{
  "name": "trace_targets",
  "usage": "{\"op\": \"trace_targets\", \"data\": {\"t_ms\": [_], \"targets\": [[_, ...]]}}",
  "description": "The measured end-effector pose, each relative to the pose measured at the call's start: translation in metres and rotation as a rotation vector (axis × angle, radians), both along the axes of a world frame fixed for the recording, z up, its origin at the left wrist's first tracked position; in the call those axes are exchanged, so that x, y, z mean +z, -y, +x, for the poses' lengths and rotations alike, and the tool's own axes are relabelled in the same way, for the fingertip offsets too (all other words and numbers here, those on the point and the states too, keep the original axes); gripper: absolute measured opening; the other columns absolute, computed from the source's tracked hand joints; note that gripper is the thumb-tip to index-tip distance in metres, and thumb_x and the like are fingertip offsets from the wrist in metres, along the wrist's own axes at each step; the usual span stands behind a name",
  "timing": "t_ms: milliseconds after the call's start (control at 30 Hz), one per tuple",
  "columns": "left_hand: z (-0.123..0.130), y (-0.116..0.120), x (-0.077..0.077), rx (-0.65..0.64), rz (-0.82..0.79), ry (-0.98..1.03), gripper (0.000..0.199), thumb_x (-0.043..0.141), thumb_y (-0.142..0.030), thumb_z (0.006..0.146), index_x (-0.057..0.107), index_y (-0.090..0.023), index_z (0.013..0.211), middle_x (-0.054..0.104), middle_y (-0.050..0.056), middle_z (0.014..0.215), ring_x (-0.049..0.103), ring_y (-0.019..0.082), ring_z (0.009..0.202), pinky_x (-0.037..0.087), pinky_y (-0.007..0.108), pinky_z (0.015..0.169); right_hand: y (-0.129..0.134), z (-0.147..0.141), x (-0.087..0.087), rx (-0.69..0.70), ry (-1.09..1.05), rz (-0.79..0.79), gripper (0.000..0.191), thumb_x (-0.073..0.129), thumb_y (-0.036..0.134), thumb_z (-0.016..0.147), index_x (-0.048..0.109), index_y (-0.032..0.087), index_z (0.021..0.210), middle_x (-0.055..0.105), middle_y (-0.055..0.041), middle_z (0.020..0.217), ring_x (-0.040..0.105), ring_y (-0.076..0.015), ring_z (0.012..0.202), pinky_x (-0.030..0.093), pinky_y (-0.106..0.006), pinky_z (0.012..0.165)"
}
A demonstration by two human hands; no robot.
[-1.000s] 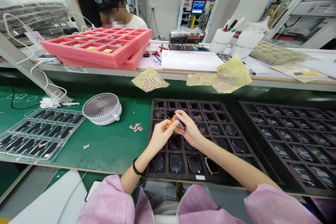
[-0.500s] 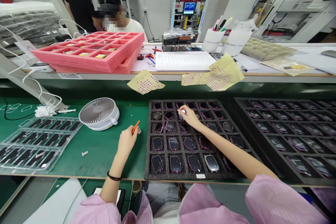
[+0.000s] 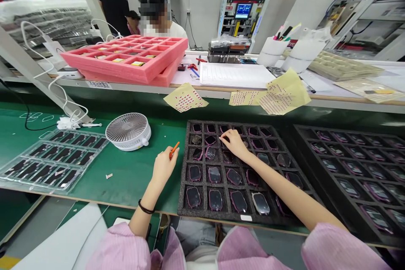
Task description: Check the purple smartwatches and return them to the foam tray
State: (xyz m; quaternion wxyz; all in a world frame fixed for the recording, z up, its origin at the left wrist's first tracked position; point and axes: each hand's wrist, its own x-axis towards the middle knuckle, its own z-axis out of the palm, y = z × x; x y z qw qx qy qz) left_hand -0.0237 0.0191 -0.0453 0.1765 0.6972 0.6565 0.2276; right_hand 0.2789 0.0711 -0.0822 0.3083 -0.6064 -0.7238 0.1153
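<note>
My left hand (image 3: 163, 165) is closed around a slim orange tool (image 3: 174, 150), above the green mat to the left of the black foam tray (image 3: 181, 194). My right hand (image 3: 236, 144) reaches over that tray, thumb and fingers pinched at a compartment in the second row from the back. Whatever lies between those fingertips is too small or hidden to name. Dark-screened watch bodies with purple frames, such as one watch (image 3: 215, 199), fill the compartments around it. A watch with a silvery face (image 3: 261, 203) lies in the front row.
Another black foam tray (image 3: 305, 135) of watches is at right. A round white fan (image 3: 128, 131) and a clear blister tray (image 3: 79, 168) of black parts stand at left. Pink foam trays (image 3: 126, 69) and yellow sticker sheets (image 3: 186, 97) are on the shelf. Two people are beyond.
The view has shifted, so the scene sits further right. A whitish piece seen at my right fingertips no longer shows there. Small pale strips by the orange tool are no longer visible.
</note>
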Motion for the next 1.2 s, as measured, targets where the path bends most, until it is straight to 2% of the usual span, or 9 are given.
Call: {"op": "trace_targets", "data": {"t_ms": [133, 300, 400, 500, 700, 800, 933, 1000, 1200], "targets": [[0.006, 0.001, 0.002, -0.020, 0.001, -0.014, 0.025, 0.046, -0.035, 0.094, 0.055, -0.019, 0.077, 0.060, 0.002, 0.062, 0.059, 0.019, 0.060, 0.028, 0.024, 0.055, 0.002, -0.016, 0.004, 0.000, 0.055, 0.011, 0.022, 0.057, 0.040, 0.087, 0.062, 0.019, 0.080, 0.057, -0.0157, 0.099, 0.047, -0.0345, 0.103, 0.035, -0.048, 0.088], [0.015, 0.005, 0.004, -0.090, 0.023, 0.056, 0.027, 0.045, -0.036, 0.094, 0.054, -0.019, 0.075, 0.058, 0.001, 0.062, 0.056, 0.018, 0.060, 0.032, 0.025, 0.061, -0.009, -0.036, 0.006, 0.014, -0.045, -0.020, 0.034, 0.059, 0.052, 0.084, 0.057, 0.020, 0.070, 0.057, -0.0161, 0.094, 0.047, -0.0357, 0.101, 0.034, -0.051, 0.088], [0.020, 0.007, 0.006, -0.152, -0.006, 0.159, 0.030, 0.042, -0.038, 0.094, 0.056, -0.019, 0.076, 0.059, 0.002, 0.065, 0.055, 0.017, 0.061, 0.034, 0.025, 0.061, -0.013, -0.042, 0.007, 0.047, -0.203, -0.047, 0.038, 0.067, 0.055, 0.075, 0.051, 0.022, 0.066, 0.058, -0.0110, 0.085, 0.050, -0.0315, 0.093, 0.037, -0.047, 0.085], [0.025, 0.009, 0.007, -0.215, -0.039, 0.324, 0.028, 0.039, -0.037, 0.093, 0.058, -0.019, 0.084, 0.058, 0.000, 0.066, 0.052, 0.015, 0.059, 0.033, 0.024, 0.057, -0.012, -0.047, 0.010, 0.102, -0.416, -0.091, 0.037, 0.073, 0.054, 0.069, 0.051, 0.024, 0.071, 0.060, -0.0029, 0.075, 0.054, -0.0235, 0.079, 0.042, -0.039, 0.078], [0.045, 0.011, 0.010, -0.370, -0.174, 0.708, 0.035, 0.039, -0.046, 0.092, 0.057, -0.016, 0.087, 0.038, -0.008, 0.050, 0.035, 0.008, 0.045, 0.028, 0.020, 0.049, 0.005, -0.062, 0.034, 0.172, -0.880, -0.219, 0.038, 0.067, 0.055, 0.072, 0.054, 0.023, 0.086, 0.059, 0.0030, 0.069, 0.053, -0.0132, 0.059, 0.040, -0.025, 0.054], [0.059, 0.014, 0.016, -0.409, -0.249, 0.819, 0.041, 0.038, -0.051, 0.091, 0.057, -0.016, 0.082, 0.035, -0.010, 0.045, 0.027, 0.006, 0.039, 0.024, 0.019, 0.043, 0.023, -0.072, 0.052, 0.222, -1.051, -0.308, 0.035, 0.062, 0.054, 0.078, 0.053, 0.022, 0.088, 0.053, 0.0056, 0.062, 0.046, -0.0101, 0.048, 0.035, -0.023, 0.045], [0.071, 0.018, 0.024, -0.415, -0.290, 0.880, 0.044, 0.041, -0.055, 0.089, 0.056, -0.016, 0.078, 0.035, -0.010, 0.043, 0.023, 0.005, 0.035, 0.021, 0.019, 0.038, 0.043, -0.082, 0.067, 0.314, -1.407, -0.494, 0.029, 0.072, 0.041, 0.075, 0.052, 0.021, 0.080, 0.044, 0.0097, 0.050, 0.033, -0.0056, 0.037, 0.026, -0.020, 0.038], [0.073, 0.019, 0.026, -0.421, -0.304, 0.887, 0.045, 0.042, -0.057, 0.088, 0.056, -0.016, 0.076, 0.036, -0.010, 0.042, 0.023, 0.004, 0.035, 0.020, 0.019, 0.037, 0.049, -0.084, 0.071, 0.331, -1.474, -0.537, 0.030, 0.073, 0.038, 0.075, 0.049, 0.021, 0.074, 0.044, 0.0097, 0.047, 0.031, -0.0047, 0.035, 0.024, -0.019, 0.036], [0.073, 0.021, 0.027, -0.409, -0.308, 0.912, 0.049, 0.044, -0.061, 0.086, 0.056, -0.016, 0.074, 0.036, -0.010, 0.042, 0.023, 0.004, 0.034, 0.019, 0.019, 0.036, 0.053, -0.088, 0.076, 0.340, -1.470, -0.547, 0.032, 0.074, 0.038, 0.075, 0.047, 0.021, 0.072, 0.046, 0.0093, 0.046, 0.032, -0.0038, 0.033, 0.023, -0.017, 0.035]]}}
